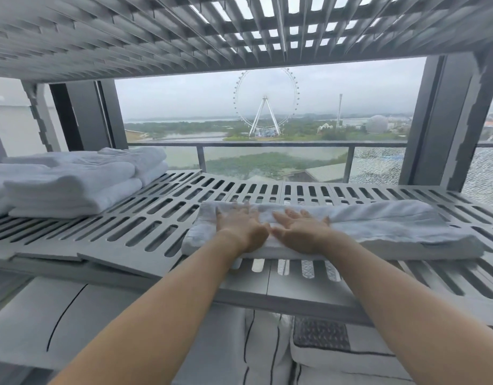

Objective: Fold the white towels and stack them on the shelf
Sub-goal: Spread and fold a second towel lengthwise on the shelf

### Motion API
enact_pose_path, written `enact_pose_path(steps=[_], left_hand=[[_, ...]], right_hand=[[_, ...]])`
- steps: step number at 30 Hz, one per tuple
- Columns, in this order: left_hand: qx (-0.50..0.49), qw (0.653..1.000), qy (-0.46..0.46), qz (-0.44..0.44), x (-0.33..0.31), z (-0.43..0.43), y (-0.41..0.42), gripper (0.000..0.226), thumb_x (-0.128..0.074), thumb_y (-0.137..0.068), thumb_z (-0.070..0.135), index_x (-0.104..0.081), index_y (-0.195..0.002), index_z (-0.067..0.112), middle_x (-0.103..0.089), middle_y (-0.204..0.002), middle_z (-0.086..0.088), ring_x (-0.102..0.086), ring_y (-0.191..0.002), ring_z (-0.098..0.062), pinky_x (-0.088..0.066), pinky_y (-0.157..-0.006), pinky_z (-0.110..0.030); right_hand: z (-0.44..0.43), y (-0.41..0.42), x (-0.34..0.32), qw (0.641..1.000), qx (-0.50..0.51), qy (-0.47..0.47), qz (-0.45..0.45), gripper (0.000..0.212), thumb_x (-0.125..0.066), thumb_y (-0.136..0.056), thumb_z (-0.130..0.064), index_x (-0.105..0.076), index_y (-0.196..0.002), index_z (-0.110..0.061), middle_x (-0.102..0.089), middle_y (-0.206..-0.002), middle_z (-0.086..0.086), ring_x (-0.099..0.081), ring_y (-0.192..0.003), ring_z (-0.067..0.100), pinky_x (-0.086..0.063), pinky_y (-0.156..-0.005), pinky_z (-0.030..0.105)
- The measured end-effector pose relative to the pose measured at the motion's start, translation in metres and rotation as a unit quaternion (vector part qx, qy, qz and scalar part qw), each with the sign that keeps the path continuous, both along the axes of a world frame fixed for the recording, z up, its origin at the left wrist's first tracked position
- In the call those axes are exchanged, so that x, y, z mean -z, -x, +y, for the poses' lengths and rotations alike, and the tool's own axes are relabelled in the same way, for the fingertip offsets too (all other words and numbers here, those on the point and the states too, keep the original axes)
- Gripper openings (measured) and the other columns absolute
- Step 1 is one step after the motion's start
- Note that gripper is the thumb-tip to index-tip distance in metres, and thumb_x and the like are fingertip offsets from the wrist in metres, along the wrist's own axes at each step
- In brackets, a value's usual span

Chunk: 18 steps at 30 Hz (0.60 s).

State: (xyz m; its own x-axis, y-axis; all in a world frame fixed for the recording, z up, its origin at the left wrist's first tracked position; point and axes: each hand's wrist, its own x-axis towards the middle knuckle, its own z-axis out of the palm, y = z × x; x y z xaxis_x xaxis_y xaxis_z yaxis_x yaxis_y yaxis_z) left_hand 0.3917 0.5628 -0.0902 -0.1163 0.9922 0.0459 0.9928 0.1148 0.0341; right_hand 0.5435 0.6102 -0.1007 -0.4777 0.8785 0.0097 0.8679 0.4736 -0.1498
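Note:
A white towel (378, 232), folded into a long strip, lies across the grey slotted shelf (145, 218) at centre right. My left hand (241, 227) and my right hand (300, 232) lie flat side by side on the towel's left part, fingers straight, pressing it down. A stack of folded white towels (73, 184) sits at the shelf's left end, apart from both hands.
Another slotted shelf (184, 37) hangs close overhead. Grey uprights (445, 120) frame the right and left sides. Behind the shelf is a window with a balcony rail (267, 144). Below the shelf lie white pillows with black stripes (337, 354).

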Motion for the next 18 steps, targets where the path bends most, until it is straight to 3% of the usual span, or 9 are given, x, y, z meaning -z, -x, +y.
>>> enact_pose_path(steps=[2, 5, 11, 18], left_hand=[[0.031, 0.999, -0.001, -0.033, 0.004, 0.003, 0.003, 0.056, -0.012, -0.095, 0.041, 0.000, -0.147, 0.026, 0.005, -0.157, 0.004, 0.006, -0.143, -0.016, 0.007, -0.111, -0.051], [0.012, 0.997, 0.021, -0.070, 0.006, 0.003, 0.006, 0.058, -0.012, -0.093, 0.052, 0.001, -0.147, 0.032, 0.005, -0.157, 0.004, 0.004, -0.143, -0.017, 0.008, -0.111, -0.051], [0.001, 0.999, 0.042, -0.035, 0.003, -0.002, 0.003, 0.070, -0.010, -0.084, 0.071, 0.004, -0.145, 0.038, 0.006, -0.157, -0.003, 0.003, -0.143, -0.024, 0.004, -0.111, -0.053], [0.008, 0.998, 0.055, -0.039, 0.001, -0.003, 0.003, 0.072, -0.012, -0.084, 0.072, 0.005, -0.145, 0.037, 0.010, -0.156, 0.000, 0.007, -0.143, -0.021, 0.006, -0.111, -0.054]], right_hand=[[0.000, -0.004, -0.001, 0.999, -0.019, 0.004, 0.045, 0.054, -0.017, -0.091, -0.058, -0.014, -0.142, -0.043, -0.003, -0.156, -0.010, 0.001, -0.142, 0.018, 0.009, -0.108, 0.059], [0.001, -0.011, -0.004, 0.992, -0.027, 0.020, 0.119, 0.045, -0.020, -0.097, -0.044, -0.029, -0.140, -0.038, -0.014, -0.155, -0.006, -0.007, -0.142, 0.013, 0.000, -0.114, 0.052], [0.003, -0.043, -0.001, 0.999, 0.042, 0.004, -0.002, 0.062, -0.015, -0.086, -0.068, -0.009, -0.143, -0.043, -0.001, -0.156, -0.007, 0.002, -0.142, 0.017, 0.007, -0.111, 0.051], [-0.001, -0.056, 0.002, 0.999, 0.035, 0.003, -0.001, 0.072, -0.014, -0.081, -0.074, -0.007, -0.144, -0.039, -0.001, -0.156, -0.004, 0.002, -0.142, 0.021, 0.005, -0.110, 0.053]])
